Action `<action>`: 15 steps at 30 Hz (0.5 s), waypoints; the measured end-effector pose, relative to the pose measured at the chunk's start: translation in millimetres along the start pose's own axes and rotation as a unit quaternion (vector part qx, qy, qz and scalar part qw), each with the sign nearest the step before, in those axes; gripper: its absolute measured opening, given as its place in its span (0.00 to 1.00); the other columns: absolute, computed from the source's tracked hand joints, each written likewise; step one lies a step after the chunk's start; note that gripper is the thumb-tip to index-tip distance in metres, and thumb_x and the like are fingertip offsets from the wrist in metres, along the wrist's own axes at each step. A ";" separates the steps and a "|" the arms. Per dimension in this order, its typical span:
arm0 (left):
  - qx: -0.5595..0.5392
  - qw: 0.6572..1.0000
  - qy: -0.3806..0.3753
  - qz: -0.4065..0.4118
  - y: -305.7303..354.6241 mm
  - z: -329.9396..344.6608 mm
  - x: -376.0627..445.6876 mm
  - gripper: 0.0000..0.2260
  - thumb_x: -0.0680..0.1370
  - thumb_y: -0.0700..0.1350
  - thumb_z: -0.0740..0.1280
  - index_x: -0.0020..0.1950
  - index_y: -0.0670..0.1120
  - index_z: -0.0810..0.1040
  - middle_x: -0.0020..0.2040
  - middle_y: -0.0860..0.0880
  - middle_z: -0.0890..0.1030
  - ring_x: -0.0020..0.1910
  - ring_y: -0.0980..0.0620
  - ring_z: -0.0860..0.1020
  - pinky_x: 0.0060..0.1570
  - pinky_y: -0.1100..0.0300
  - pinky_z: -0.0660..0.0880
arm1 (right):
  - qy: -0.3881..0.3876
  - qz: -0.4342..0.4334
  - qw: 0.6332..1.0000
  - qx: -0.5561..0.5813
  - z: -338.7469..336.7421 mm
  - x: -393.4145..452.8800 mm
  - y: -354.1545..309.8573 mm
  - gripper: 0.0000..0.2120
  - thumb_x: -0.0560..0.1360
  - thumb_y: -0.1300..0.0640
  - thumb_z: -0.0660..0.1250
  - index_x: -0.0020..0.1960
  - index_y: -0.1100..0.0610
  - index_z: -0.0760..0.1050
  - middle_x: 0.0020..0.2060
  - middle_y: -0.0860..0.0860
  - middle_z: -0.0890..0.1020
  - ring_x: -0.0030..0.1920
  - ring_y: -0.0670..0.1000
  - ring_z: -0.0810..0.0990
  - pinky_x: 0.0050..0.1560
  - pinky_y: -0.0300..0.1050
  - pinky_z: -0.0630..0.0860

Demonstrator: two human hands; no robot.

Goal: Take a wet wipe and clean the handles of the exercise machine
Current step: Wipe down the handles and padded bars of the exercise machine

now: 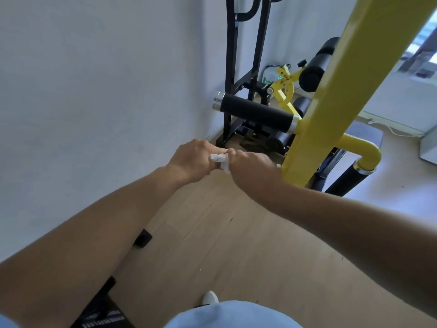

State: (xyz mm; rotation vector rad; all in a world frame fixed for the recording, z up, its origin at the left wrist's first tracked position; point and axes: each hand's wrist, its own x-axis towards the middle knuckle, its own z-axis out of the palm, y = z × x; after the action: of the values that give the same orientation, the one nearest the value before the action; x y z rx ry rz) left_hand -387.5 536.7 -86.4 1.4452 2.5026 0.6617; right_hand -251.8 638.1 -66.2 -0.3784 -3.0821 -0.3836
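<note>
A small crumpled white wet wipe (221, 160) is pinched between both hands in front of me. My left hand (192, 160) grips its left side and my right hand (250, 164) grips its right side, fingers closed. Above the hands, a black foam handle (254, 111) with a silver end cap sticks out leftward from the yellow arm (335, 91) of the exercise machine. A second black handle (347, 177) hangs from a curved yellow tube at the lower right. Neither hand touches a handle.
A white wall (94, 91) runs along the left. The machine's black frame (230, 67) and padded rollers (316, 67) stand behind. Wooden floor (236, 245) lies below, with a black foot piece (142, 237) near the wall and a white cable at the right.
</note>
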 end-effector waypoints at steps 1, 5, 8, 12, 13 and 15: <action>0.005 1.000 -0.009 0.007 0.4 -2.5 -0.1 0.11 0.78 0.60 0.66 0.57 0.62 0.84 0.33 0.54 0.82 0.30 0.55 0.79 0.35 0.58 0.74 | 0.012 0.001 1.000 0.022 4.2 3.9 -4.6 0.15 0.85 0.57 0.52 0.68 0.60 0.70 0.53 0.53 0.80 0.50 0.52 0.83 0.41 0.45 0.74; 0.038 0.999 -0.017 -0.008 -2.2 -6.5 1.2 0.12 0.77 0.56 0.71 0.60 0.61 0.83 0.40 0.52 0.85 0.34 0.52 0.80 0.40 0.55 0.77 | -0.067 0.035 0.997 -0.003 -4.7 -5.1 9.8 0.12 0.84 0.58 0.57 0.64 0.60 0.73 0.40 0.52 0.75 0.40 0.53 0.77 0.36 0.45 0.69; 0.028 0.999 -0.006 -0.017 -0.9 -2.7 1.9 0.17 0.77 0.52 0.72 0.65 0.58 0.80 0.41 0.50 0.84 0.35 0.52 0.78 0.38 0.59 0.72 | -0.092 0.026 0.991 -0.095 -7.5 -23.3 18.9 0.14 0.84 0.60 0.55 0.67 0.62 0.69 0.41 0.55 0.72 0.40 0.54 0.75 0.36 0.46 0.69; -0.001 1.000 -0.018 -0.015 1.5 -3.4 2.3 0.12 0.77 0.59 0.69 0.59 0.61 0.83 0.36 0.53 0.85 0.31 0.55 0.81 0.39 0.56 0.78 | -0.030 0.023 0.999 0.004 0.2 -1.3 -3.2 0.13 0.86 0.58 0.51 0.64 0.61 0.70 0.43 0.53 0.73 0.46 0.54 0.82 0.41 0.45 0.71; -0.001 1.000 -0.021 -0.011 1.7 -4.9 1.8 0.11 0.77 0.62 0.66 0.57 0.62 0.83 0.35 0.53 0.84 0.31 0.56 0.81 0.38 0.56 0.78 | -0.007 0.020 1.000 0.020 4.2 4.9 -10.6 0.13 0.85 0.58 0.51 0.63 0.61 0.71 0.45 0.52 0.77 0.47 0.53 0.82 0.41 0.44 0.71; 0.015 1.000 -0.021 -0.011 1.5 -7.8 1.1 0.11 0.77 0.62 0.66 0.53 0.62 0.85 0.34 0.53 0.84 0.31 0.55 0.81 0.38 0.55 0.79 | 0.026 0.024 0.999 0.018 7.7 10.5 -15.4 0.13 0.84 0.57 0.54 0.61 0.60 0.74 0.46 0.51 0.80 0.43 0.51 0.83 0.41 0.43 0.72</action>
State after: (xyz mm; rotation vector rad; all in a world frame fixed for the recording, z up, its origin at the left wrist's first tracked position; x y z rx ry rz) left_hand -389.7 536.1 -78.7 1.4256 2.5027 0.5865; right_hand -265.5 628.0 -76.9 -0.4350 -3.0190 -0.3304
